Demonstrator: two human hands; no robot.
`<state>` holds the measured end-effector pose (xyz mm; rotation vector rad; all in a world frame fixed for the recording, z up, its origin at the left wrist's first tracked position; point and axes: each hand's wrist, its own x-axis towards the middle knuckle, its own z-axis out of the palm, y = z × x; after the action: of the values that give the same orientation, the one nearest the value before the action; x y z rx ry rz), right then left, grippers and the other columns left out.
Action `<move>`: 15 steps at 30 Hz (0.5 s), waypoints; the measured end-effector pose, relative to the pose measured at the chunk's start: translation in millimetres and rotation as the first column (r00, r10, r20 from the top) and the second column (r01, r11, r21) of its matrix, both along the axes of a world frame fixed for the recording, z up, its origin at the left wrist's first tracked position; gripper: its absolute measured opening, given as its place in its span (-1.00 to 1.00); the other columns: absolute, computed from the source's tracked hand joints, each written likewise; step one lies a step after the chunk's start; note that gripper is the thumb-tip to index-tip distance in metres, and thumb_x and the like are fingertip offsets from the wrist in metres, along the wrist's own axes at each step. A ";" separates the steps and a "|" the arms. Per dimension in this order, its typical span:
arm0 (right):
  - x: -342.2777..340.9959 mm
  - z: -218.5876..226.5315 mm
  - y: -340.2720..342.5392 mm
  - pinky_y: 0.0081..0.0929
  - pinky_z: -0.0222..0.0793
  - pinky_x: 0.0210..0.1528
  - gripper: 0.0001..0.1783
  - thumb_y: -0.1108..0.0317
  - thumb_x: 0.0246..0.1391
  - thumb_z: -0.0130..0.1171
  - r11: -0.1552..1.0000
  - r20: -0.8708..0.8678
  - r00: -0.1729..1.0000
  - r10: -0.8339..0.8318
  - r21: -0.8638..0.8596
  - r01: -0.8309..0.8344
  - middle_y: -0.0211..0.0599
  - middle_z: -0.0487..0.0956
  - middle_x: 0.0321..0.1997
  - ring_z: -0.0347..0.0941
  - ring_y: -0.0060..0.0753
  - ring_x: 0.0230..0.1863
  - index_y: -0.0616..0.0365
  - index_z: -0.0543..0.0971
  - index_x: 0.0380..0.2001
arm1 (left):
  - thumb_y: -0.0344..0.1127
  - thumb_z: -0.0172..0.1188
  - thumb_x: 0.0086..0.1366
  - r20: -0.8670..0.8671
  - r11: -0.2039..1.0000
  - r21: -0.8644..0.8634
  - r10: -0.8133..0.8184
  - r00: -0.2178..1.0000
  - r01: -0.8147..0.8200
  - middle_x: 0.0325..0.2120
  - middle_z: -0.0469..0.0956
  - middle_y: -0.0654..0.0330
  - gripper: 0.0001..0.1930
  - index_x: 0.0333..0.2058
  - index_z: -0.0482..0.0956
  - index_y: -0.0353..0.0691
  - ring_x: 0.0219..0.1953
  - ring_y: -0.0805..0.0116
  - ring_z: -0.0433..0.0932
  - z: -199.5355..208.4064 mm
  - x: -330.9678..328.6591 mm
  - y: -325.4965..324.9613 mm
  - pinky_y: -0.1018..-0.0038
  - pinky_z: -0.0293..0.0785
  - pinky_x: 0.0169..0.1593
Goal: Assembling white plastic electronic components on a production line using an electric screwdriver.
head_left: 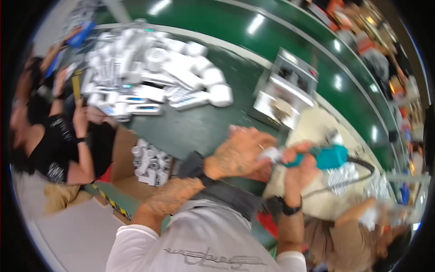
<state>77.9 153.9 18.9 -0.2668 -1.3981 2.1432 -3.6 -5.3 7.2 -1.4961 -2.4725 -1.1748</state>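
Note:
My right hand [300, 167] is wrapped round a teal corded tool [328, 157], which looks like an electric screwdriver. The tool lies roughly level, its front end pointing left toward my other hand. A small white part [270, 155] is at that front end. My left hand [240, 152], wearing a ring and a dark wristband, has its fingers closed around the white part. Motion blur hides the part's exact kind and whether the tool tip touches it. Both hands are over the near edge of the green worktable [195, 129].
White cylindrical and boxy pieces [154, 68] are heaped at the far left. A metal fixture [290, 84] stands far right. Below left, a cardboard box [129, 156] holds white parts. A dark cable [369, 165] curves behind the tool. Co-workers sit left [68, 145] and right [337, 231].

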 end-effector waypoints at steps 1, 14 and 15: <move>17.3 -11.6 20.7 -0.40 0.26 -0.38 -0.44 -0.10 0.06 0.30 0.988 0.006 1.000 -0.023 -0.154 0.023 -0.32 0.40 -0.48 0.30 -0.41 -0.47 0.17 0.43 -0.17 | -0.21 0.26 0.09 0.055 0.995 0.091 -0.057 0.997 0.051 -0.07 0.52 0.17 -0.70 -0.20 0.60 -0.17 -0.13 0.09 0.52 -2.6 -1.6 4.1 0.18 0.44 -0.06; 81.9 29.3 -5.4 -0.40 0.34 -0.47 -0.18 -0.39 0.15 0.00 0.974 -0.162 0.986 -0.036 0.215 0.071 -0.21 0.41 -0.52 0.34 -0.34 -0.55 0.30 0.40 -0.08 | -0.34 0.16 0.36 0.418 0.471 0.472 0.625 0.660 -0.745 0.02 0.50 0.00 -0.59 0.11 0.37 -0.41 0.05 0.25 0.50 45.1 -102.3 -200.2 0.42 0.40 0.14; 85.1 27.8 -4.6 -0.41 0.34 -0.46 -0.19 -0.38 0.15 0.01 0.966 -0.115 0.993 -0.031 0.251 0.059 -0.20 0.40 -0.53 0.34 -0.32 -0.54 0.32 0.39 -0.12 | -0.35 0.16 0.37 0.388 0.419 0.487 0.682 0.620 -0.766 0.02 0.49 -0.04 -0.58 0.12 0.35 -0.44 0.09 0.24 0.47 50.3 -125.6 -222.5 0.43 0.35 0.20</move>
<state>162.9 149.3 46.6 -0.0795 -1.5668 1.8860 -129.1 -227.9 57.5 -0.0893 -2.0194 -1.6102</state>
